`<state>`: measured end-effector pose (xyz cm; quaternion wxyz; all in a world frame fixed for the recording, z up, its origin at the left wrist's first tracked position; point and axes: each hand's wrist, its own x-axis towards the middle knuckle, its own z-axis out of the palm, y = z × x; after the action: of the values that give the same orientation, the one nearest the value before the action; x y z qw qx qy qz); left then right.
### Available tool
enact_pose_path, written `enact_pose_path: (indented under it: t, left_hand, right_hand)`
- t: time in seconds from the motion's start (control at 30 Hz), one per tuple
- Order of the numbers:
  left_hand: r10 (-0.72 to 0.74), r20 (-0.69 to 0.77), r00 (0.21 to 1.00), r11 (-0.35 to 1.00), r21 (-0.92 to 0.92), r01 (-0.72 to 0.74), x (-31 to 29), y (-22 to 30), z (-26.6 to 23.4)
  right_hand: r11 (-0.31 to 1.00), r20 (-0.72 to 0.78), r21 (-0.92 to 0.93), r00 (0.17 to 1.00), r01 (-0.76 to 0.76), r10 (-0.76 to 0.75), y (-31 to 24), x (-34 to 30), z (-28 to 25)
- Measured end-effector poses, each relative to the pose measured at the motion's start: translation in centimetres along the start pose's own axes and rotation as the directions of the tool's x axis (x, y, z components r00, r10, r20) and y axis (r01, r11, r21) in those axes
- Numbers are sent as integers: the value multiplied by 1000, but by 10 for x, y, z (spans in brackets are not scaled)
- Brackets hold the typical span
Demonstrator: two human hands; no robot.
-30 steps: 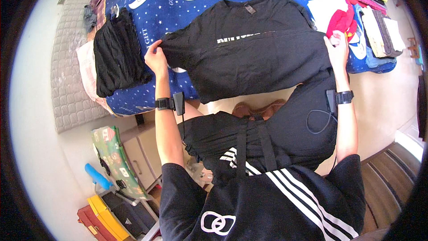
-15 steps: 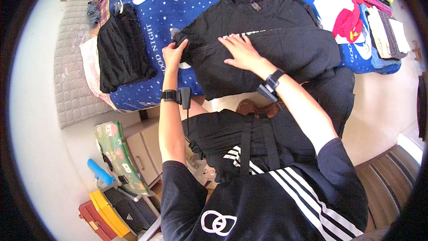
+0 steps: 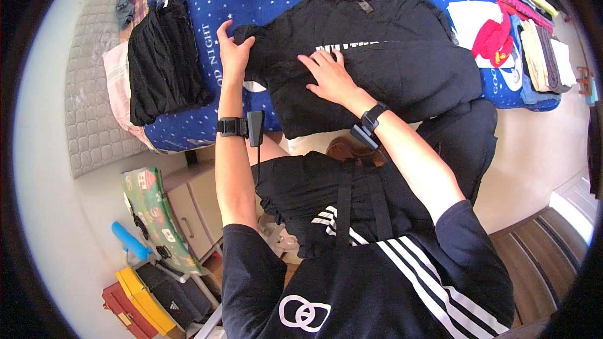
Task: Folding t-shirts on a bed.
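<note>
I count two hands, one left hand (image 3: 234, 56) and one right hand (image 3: 331, 78); two wristbands (image 3: 231, 127), one to each of my arms; one printed shirt (image 3: 377, 81); one blue blanket (image 3: 220, 107); one black bundle (image 3: 164, 66); one red cloth (image 3: 492, 39); one quilted pad (image 3: 94, 107); one blue tube (image 3: 130, 241); three box-like things, one red (image 3: 129, 314), one yellow (image 3: 146, 301), one dark (image 3: 176, 292); on my own top (image 3: 377, 301), two linked rings (image 3: 304, 312) and, running diagonally, three white stripes (image 3: 440, 289); over my lap, two dark straps (image 3: 344, 207).

A bedroom in a home, it seems: a blue moon-and-star bedspread (image 3: 264, 9), folded clothes (image 3: 541, 56) stacked on it, a handled cabinet (image 3: 183, 208) beside.
</note>
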<state>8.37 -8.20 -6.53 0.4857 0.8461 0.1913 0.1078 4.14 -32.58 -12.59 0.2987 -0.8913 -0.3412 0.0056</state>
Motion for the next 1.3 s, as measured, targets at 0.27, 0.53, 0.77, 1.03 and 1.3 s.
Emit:
enact_pose_path:
  t: [0.27, 0.53, 0.77, 1.03, 1.3]
  left_hand:
    - [312, 191, 931, 939, 90, -333, 4, 24, 20]
    - [-84, 424, 902, 955, -225, 195, -1, 30, 75]
    - [362, 525, 770, 824, 206, -528, -1, 3, 94]
    - [501, 358, 788, 615, 494, -615, -5, -25, 101]
    - [465, 366, 806, 538, 607, -585, 35, -13, 96]
  right_hand:
    - [996, -38, 77, 998, 44, -41, -9, -1, -8]
    - [937, 82, 188, 946, 295, -314, -28, -39, -18]
    - [950, 44, 234, 974, 205, -221, -25, -37, -30]
    - [931, -75, 319, 984, 178, -163, -23, -26, -36]
    - [915, -49, 381, 991, 134, -125, -25, -23, -43]
